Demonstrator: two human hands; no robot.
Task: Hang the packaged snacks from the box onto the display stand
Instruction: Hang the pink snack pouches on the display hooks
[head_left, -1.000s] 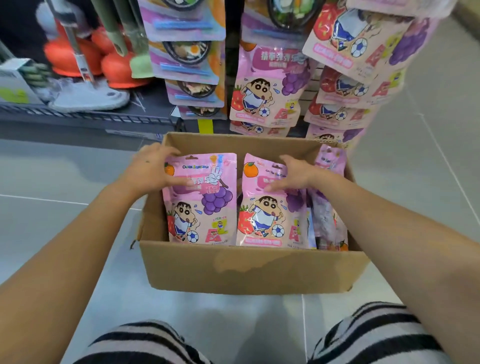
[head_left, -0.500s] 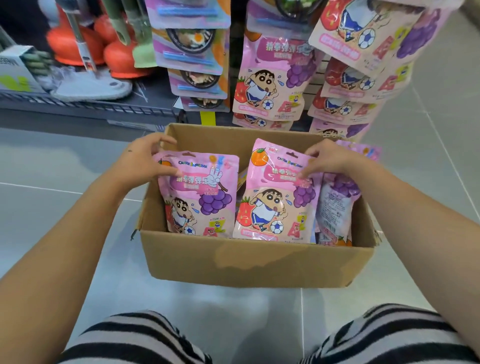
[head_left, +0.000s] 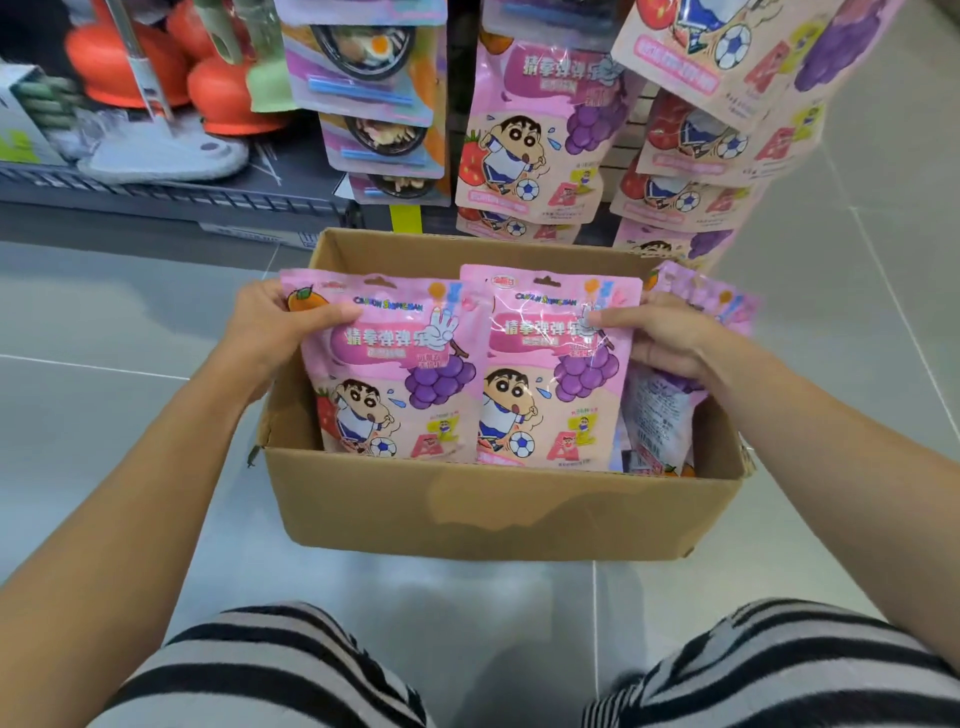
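Head view. I read the left hand (head_left: 270, 332) gripping a glossy pink cartoon-printed snack pouch (head_left: 395, 374) at its upper corner, and the right hand (head_left: 670, 338) pinching a second matching pouch (head_left: 550, 374). Both pouches stand upright, side by side, lower ends inside the open brown cardboard box (head_left: 493, 509). Identical hanging pouches (head_left: 535, 130) show beyond it.

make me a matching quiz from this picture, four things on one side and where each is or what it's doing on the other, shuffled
Things
1 left hand
2 right hand
3 box
4 orange plungers

Place or state
A stands on the floor
B grips the right packet
C on the shelf, upper left
D grips the left packet

Pairs: 1-D, 2-B, 3-A, 4-C
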